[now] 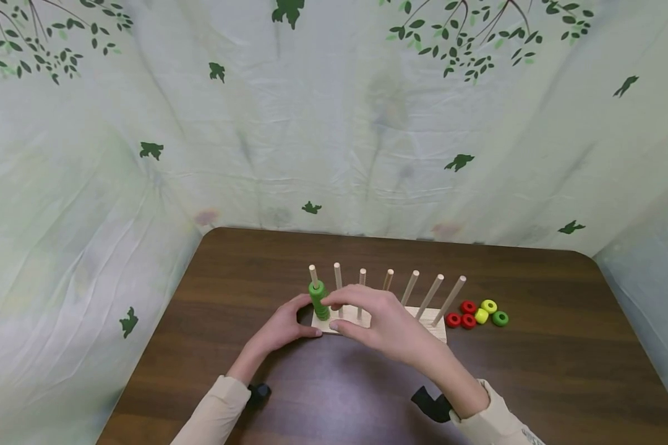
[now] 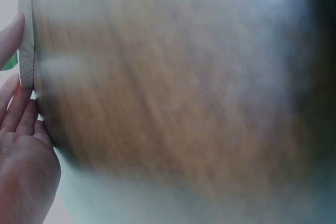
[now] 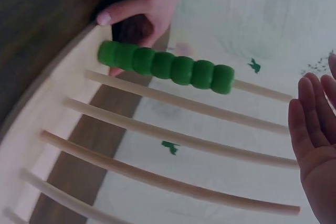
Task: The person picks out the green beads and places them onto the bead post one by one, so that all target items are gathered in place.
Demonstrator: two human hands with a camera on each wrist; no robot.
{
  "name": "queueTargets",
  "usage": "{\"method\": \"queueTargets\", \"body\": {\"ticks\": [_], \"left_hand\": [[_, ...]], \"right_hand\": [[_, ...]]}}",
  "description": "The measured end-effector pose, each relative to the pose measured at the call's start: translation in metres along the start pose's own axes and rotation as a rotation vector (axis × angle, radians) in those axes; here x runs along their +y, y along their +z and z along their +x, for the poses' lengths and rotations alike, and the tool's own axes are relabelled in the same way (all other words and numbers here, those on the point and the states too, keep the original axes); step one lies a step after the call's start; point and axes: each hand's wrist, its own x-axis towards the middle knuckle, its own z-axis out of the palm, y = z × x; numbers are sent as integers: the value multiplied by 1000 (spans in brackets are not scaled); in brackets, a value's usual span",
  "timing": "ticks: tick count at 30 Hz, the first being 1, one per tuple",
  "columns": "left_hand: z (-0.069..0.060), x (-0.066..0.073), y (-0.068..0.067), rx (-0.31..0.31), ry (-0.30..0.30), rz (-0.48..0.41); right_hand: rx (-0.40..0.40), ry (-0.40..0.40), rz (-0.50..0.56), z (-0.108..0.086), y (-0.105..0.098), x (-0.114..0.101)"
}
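Observation:
A pale wooden peg board (image 1: 439, 331) with a row of upright pegs (image 1: 425, 298) lies on the table. Several green beads (image 3: 164, 65) are stacked on its left end peg, whose tip sticks out above them. My left hand (image 1: 281, 326) holds the board's left end, thumb at the front corner and fingers behind. In the left wrist view the thumb and fingers lie on either side of the board end (image 2: 27, 66). My right hand (image 1: 388, 324) hovers over the pegs beside the green stack. From the right wrist, its fingers (image 3: 310, 114) look fairly straight and hold nothing.
Right of the board lie loose beads: several red ones (image 1: 468, 321), two yellow ones (image 1: 488, 306) and a green one (image 1: 500, 318). The brown table (image 1: 556, 346) ends at a leaf-patterned cloth (image 1: 345, 123) behind it. Other pegs on the board stand bare.

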Motion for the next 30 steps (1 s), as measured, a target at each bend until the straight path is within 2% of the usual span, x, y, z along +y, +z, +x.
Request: {"method": "queueTargets", "body": {"ticks": [6,13,21,30], "left_hand": [[-1,1,0,3,25,1],[-1,2,0,-2,17,14],[0,2,0,-5,7,12],[-1,2,0,-5,4,9]], "right_hand": [[30,87,15,-23,8,10],[79,184,21,-52,14,24],[185,299,0,-89,18,41],[298,436,-40,-132,12,57]]}}
